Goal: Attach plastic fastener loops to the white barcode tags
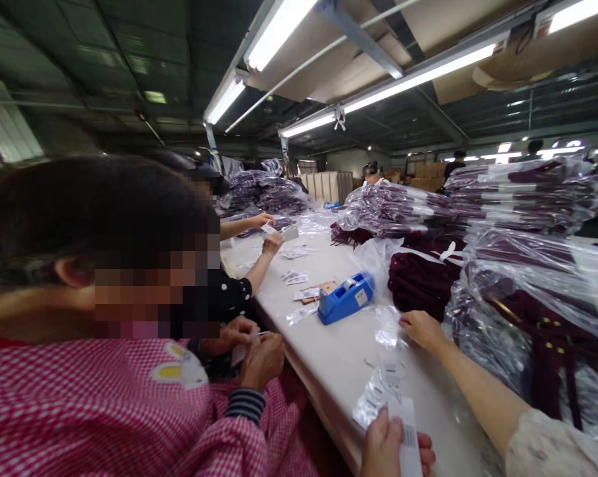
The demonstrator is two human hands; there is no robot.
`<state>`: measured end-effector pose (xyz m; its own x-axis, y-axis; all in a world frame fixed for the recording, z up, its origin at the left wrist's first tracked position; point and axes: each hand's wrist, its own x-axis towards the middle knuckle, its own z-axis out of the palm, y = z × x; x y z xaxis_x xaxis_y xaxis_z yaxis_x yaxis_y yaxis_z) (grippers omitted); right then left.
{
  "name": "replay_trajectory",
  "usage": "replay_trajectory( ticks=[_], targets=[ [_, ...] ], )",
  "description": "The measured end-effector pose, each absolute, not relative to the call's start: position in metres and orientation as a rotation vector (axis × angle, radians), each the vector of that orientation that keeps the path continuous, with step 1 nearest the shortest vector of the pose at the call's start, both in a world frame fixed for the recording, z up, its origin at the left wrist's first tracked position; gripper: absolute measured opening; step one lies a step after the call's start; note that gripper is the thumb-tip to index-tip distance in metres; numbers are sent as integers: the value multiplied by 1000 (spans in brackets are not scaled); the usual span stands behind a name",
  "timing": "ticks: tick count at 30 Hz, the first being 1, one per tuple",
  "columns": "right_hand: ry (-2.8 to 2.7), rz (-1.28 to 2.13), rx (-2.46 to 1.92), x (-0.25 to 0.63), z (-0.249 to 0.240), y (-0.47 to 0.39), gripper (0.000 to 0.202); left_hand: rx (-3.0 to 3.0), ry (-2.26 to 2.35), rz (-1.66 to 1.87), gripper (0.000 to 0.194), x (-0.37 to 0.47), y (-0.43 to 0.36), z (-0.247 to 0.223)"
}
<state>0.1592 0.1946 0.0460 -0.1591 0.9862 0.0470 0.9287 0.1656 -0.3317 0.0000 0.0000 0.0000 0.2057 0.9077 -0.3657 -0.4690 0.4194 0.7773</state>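
Note:
My left hand (386, 445) is at the bottom, closed on a white printed tag (409, 434) between thumb and fingers. Farther up the table, my right hand (425, 329) reaches in from the right, its fingertips at the edge of a small clear plastic packet (388, 326); whether they grip it I cannot tell. Several clear packets with barcode labels (376, 391) lie just beyond my left hand. A blue tape dispenser (346, 298) stands on the white table (323, 351), beyond both hands. Dark maroon garments (421, 285) lie right of it.
At the left, a person in a pink checked top (130, 411) handles something small at the table edge. Another person's hands (272, 244) hold a white tag farther back. Tall stacks of bagged maroon garments (522, 199) rise at the right. Small tags (295, 277) lie mid-table.

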Motion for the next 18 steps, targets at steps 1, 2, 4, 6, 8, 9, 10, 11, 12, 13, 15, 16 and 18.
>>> replay_trajectory(
  ticks=[1,2,4,6,8,9,10,11,12,13,15,16,18],
  targets=[
    [-2167,329,-1844,160,48,195,25,575,931,1033,41,0,0,1],
    [-2141,331,-1835,161,50,195,24,575,940,1032,40,0,0,1],
    [-2091,336,-1810,162,55,196,23,579,956,1034,37,0,1,2],
    [-2047,343,-1769,164,62,198,22,574,970,1036,34,0,1,3],
    [-2013,345,-1713,166,71,200,22,558,977,1039,31,0,2,5],
    [-2000,345,-1682,168,77,200,23,550,972,1043,30,0,3,7],
    [-1990,346,-1649,169,84,199,25,542,959,1050,29,1,3,11],
    [-1986,347,-1615,171,91,196,29,533,938,1061,29,1,3,16],
    [-1987,347,-1580,173,99,192,33,520,914,1074,29,2,3,22],
    [-1996,347,-1544,175,108,186,37,501,891,1088,30,2,3,31],
    [-2037,333,-1464,177,126,168,39,448,849,1117,36,2,3,50],
    [-2067,317,-1419,178,133,156,36,421,827,1130,40,2,2,61],
    [-2145,275,-1320,178,144,127,28,381,753,1155,47,1,1,82]
  ],
)
